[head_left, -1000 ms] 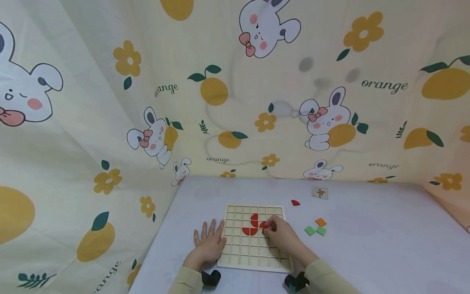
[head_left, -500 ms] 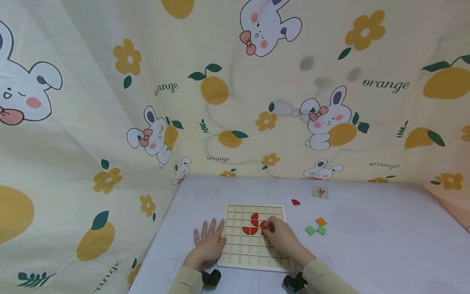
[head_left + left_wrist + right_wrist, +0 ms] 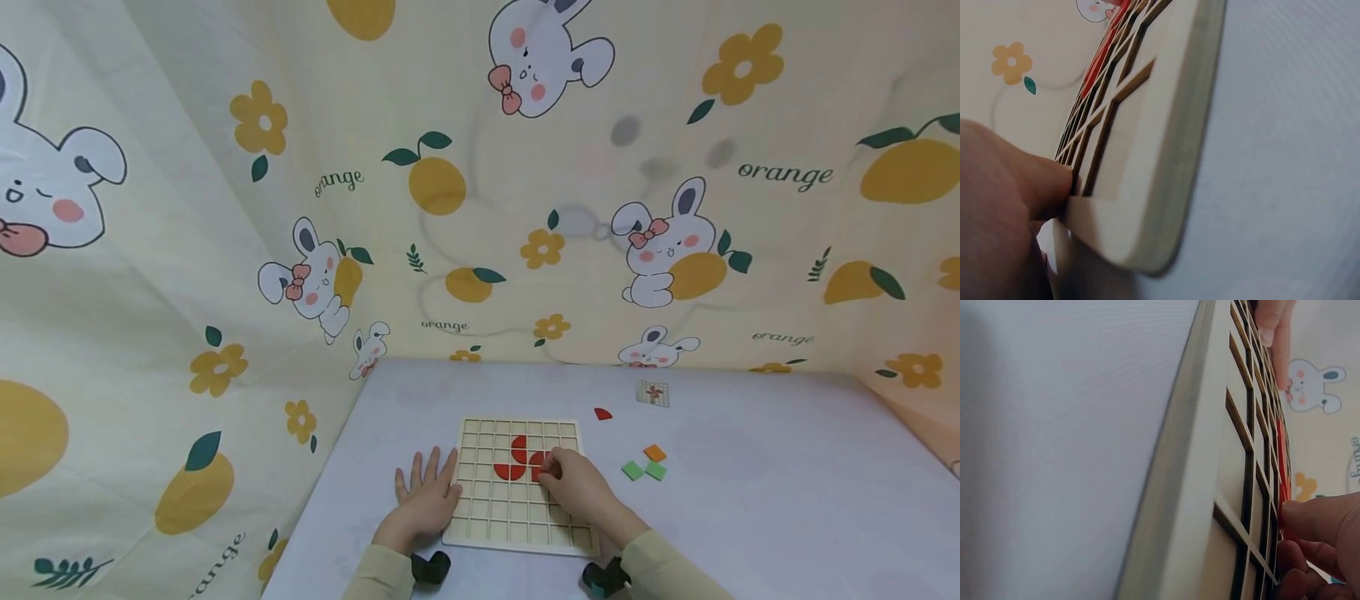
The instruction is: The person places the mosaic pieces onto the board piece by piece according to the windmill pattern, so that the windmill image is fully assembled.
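Note:
A pale wooden grid board lies on the table, with red quarter-circle pieces set in its upper middle cells. My left hand is spread flat at the board's left edge; its thumb touches the frame in the left wrist view. Over the right half of the board, my right hand has its fingers curled, thumb and fingertips pinching the edge of a red quarter-circle piece at a cell. The fingers partly cover that piece. In the right wrist view the thumb presses against red.
Right of the board lie two green squares and an orange square. Behind them are a loose red quarter-circle and a small pattern card. A printed rabbit-and-orange cloth hangs behind the table.
My right fingers have shifted slightly down and right, and more of the red pieces beside them shows, now lying in the cells. My left hand stays put.

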A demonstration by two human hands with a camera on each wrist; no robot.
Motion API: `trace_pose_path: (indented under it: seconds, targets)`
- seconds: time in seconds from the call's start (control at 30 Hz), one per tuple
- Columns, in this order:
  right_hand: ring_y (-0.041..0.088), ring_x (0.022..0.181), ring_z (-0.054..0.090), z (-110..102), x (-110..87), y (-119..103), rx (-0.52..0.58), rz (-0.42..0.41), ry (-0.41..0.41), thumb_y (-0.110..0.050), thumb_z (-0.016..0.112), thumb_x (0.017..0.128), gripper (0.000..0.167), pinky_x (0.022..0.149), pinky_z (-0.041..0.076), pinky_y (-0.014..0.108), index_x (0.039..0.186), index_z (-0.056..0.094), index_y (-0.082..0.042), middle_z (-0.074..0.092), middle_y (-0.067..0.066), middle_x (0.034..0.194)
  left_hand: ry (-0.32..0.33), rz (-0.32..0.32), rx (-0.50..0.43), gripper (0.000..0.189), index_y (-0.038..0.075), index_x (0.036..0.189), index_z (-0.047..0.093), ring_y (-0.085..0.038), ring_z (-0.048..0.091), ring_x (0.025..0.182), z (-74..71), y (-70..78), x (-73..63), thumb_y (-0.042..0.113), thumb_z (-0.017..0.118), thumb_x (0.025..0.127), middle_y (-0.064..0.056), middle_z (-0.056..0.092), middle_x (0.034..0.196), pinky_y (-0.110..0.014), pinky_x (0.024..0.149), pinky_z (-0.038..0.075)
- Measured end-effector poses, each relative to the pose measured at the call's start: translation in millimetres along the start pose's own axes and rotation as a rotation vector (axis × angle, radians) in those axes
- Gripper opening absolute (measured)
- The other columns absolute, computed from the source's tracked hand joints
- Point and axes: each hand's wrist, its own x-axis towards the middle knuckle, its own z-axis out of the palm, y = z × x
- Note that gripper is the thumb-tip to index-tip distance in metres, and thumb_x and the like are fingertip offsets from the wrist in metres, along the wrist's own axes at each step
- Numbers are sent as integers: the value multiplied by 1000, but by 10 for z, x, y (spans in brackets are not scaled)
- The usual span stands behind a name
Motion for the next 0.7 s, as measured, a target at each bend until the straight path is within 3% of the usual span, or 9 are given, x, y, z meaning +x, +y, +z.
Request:
trace_pose_path:
  seconds: [0.7]
  targets:
    - [14,69,50,-2,0,-3,8,11,-8,-20,72,89,13,59,45,28,86,60,-17,55,-4,75,4,4,12,58,16,154,27,-43,-6,144,-2,0,-1,36,42,102,-17,11,160,-67,105,-12]
